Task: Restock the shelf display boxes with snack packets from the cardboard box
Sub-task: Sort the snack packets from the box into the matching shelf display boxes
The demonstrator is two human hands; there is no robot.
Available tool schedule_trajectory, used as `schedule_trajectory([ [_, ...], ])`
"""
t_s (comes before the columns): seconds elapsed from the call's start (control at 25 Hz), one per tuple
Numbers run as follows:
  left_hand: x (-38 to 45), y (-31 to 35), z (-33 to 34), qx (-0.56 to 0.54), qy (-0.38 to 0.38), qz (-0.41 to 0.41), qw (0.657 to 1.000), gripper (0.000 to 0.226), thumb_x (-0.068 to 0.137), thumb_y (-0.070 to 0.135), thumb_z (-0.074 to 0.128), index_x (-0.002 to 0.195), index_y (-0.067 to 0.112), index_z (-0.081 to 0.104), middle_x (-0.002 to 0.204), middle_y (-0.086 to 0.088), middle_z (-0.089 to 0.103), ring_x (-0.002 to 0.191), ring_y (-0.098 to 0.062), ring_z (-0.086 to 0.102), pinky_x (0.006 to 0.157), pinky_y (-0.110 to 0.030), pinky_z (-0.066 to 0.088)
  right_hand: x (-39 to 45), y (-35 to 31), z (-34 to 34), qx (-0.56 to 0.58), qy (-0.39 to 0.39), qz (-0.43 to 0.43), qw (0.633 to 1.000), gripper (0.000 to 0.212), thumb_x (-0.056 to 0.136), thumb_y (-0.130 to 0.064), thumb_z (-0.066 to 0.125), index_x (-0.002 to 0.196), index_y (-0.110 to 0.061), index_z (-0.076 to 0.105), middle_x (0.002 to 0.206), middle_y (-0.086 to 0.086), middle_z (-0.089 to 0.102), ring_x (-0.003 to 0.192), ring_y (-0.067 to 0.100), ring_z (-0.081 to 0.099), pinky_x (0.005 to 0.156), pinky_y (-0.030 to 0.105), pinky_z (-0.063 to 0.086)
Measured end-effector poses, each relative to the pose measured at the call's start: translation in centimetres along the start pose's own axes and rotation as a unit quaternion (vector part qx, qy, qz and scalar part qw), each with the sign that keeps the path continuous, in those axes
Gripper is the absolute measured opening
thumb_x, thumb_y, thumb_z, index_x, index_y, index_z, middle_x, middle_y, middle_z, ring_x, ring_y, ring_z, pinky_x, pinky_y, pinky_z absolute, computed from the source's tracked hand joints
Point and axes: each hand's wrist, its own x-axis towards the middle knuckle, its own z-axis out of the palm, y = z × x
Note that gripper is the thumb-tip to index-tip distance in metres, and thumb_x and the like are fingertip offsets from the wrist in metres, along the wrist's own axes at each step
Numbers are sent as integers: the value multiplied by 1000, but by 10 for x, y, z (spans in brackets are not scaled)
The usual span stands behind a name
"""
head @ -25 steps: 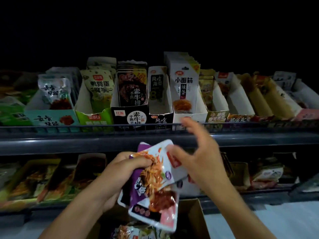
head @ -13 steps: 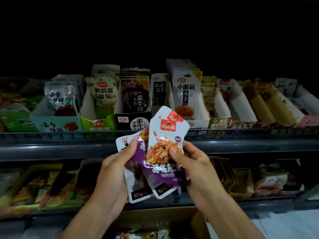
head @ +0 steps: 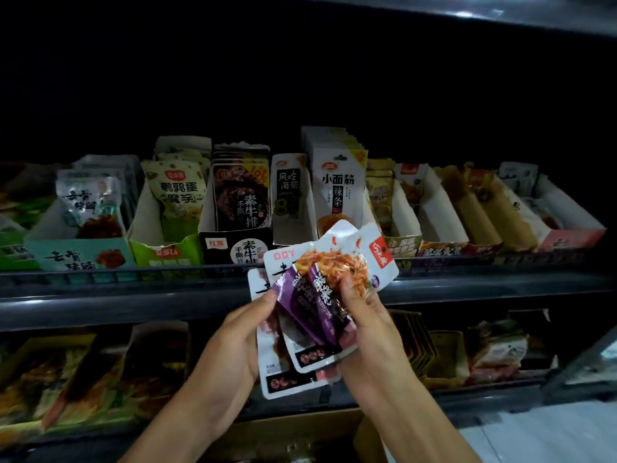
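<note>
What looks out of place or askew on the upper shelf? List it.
The brown packets right of centre lean sideways across their white display boxes instead of standing upright like the rows further left. Nothing looks spilled or torn.

Open slot behind kelp packet; neighbouring display boxes packed.

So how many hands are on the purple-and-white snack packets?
2: left hand grips the fanned purple-and-white snack packets from the left, right hand pinches them from the right.

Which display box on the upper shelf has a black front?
The black-fronted display box, third from the left, holding dark packets; its neighbours' fronts are green and white.
</note>
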Motion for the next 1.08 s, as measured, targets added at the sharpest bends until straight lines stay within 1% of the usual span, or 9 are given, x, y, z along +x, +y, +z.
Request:
schedule_trajectory([
  [0.08,4,-2,4,21,17,16,1000,51,74,38,68,121,17,71,115,-10,73,107,-26,70,95,-45,51,1,-2,1,47,-2,-16,999,44,89,-29,62,133,-23,55,123,11,68,115,33,64,101,56,46],
  [0.24,9,1,11,124,46,99,986,32,76,23,73,107,31,77,108,4,76,110,-18,68,102,-42,48,4,-30,-4,59,25,-84,994,45,93,-23,57,138,-18,50,126,12,67,116,30,64,100,53,48],
  [0.44,18,6,20,178,100,135,969,45,88,-7,63,83,34,81,94,15,77,102,-6,68,84,-28,51,-8,-46,-10,-136,7,-81,987,45,87,-10,65,129,-25,55,113,2,73,103,22,71,88,43,56],
  [0.56,17,9,30,158,51,126,978,36,93,-1,54,90,23,80,92,1,79,92,-14,73,75,-27,54,-11,-33,-10,-170,2,-70,983,45,92,-12,63,130,-35,53,112,-3,73,101,17,71,88,40,58],
  [0.64,18,7,33,189,36,155,969,22,91,10,64,97,27,77,95,8,78,92,-5,72,78,-23,52,-11,-32,-11,-192,12,-79,978,40,96,-20,58,129,-43,53,113,-9,72,103,12,70,91,39,57],
  [0.72,23,7,31,252,40,190,948,34,81,6,76,95,37,73,96,26,74,96,7,67,85,-19,50,-10,-44,-13,-291,14,-91,952,31,99,-22,55,118,-46,59,109,-16,72,102,4,68,93,36,55],
  [0.8,29,14,31,287,19,201,936,44,79,1,78,94,41,72,96,35,70,100,15,62,87,-9,48,-10,-68,-16,-381,17,-96,920,26,95,-15,60,106,-38,67,102,-15,73,97,2,68,91,33,54],
  [0.92,39,31,31,255,-11,217,942,45,79,-1,76,99,39,77,110,21,73,110,2,65,95,-23,48,2,-118,-26,-370,38,-127,919,22,94,-12,60,108,-26,68,98,-7,74,74,7,64,64,23,48],
  [1.08,48,38,24,204,35,216,954,45,79,-3,74,94,39,79,108,22,73,107,11,61,97,-22,42,71,-196,-56,-408,183,-272,852,19,97,-8,56,116,-10,62,92,1,68,69,9,58,52,22,48],
])
